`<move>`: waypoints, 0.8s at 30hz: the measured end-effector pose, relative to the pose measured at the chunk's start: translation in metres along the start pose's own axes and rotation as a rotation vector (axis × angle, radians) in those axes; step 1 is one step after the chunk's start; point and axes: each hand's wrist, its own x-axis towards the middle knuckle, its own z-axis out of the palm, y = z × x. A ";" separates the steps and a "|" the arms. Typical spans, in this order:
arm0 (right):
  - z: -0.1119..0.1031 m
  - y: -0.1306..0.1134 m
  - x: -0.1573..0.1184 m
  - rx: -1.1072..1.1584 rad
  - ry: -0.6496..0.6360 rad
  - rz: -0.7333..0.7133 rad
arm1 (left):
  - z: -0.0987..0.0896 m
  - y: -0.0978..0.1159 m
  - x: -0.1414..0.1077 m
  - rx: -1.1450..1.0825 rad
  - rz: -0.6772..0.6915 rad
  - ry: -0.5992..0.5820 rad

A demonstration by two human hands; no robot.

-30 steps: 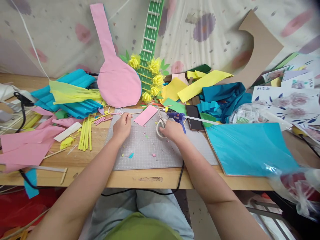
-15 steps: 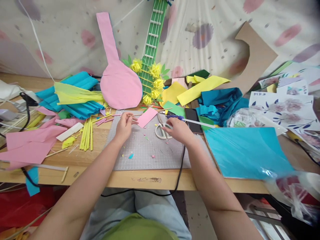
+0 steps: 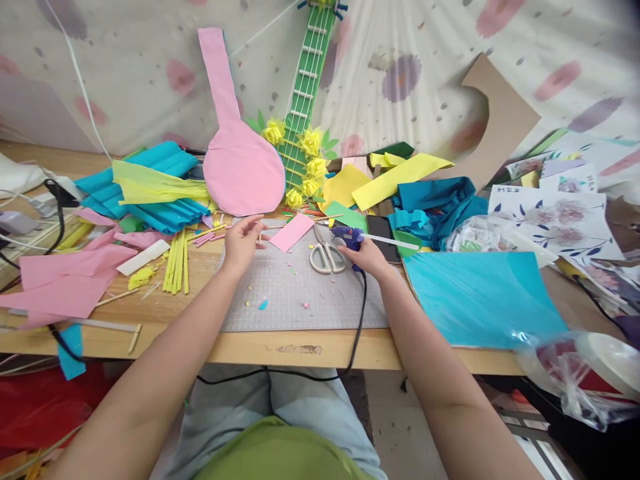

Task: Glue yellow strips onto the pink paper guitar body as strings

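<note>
My left hand [image 3: 241, 245] is closed above the left part of the grey cutting mat [image 3: 280, 313], its fingertips pinching a thin stick [image 3: 261, 235] that is mostly hidden. My right hand [image 3: 367, 255] wraps round the handle of a blue hot glue gun [image 3: 349, 233], whose long white glue stick [image 3: 393, 241] juts out to the right. White-handled scissors [image 3: 327, 259] lie on the mat just left of that hand. Between both hands rests a pink paper rectangle [image 3: 292, 233]. Small paper scraps are scattered on the mat.
A pink lute-shaped cutout [image 3: 243, 170] and a green stringed instrument [image 3: 305, 87] with yellow paper flowers lean at the back. Yellow strips [image 3: 175, 263] and pink paper [image 3: 65, 283] lie left. A phone [image 3: 384, 239] and blue sheets [image 3: 483, 300] lie right. The glue gun's black cord [image 3: 361, 327] crosses the table edge.
My right hand has closed round the glue gun's handle and shifted slightly right, uncovering more of the scissors. My left hand has moved slightly left, away from the pink rectangle.
</note>
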 end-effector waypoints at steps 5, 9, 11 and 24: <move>0.020 -0.007 -0.001 0.151 0.222 0.217 | 0.004 0.009 -0.008 -0.207 -0.396 -0.139; 0.012 -0.013 -0.002 0.509 0.321 0.121 | 0.006 0.001 -0.018 -0.363 -0.490 -0.218; 0.009 -0.022 -0.001 0.695 0.227 0.047 | 0.006 -0.003 -0.021 -0.416 -0.489 -0.241; 0.084 -0.117 -0.023 1.397 -0.026 0.119 | 0.002 -0.023 -0.001 -0.471 -0.141 0.090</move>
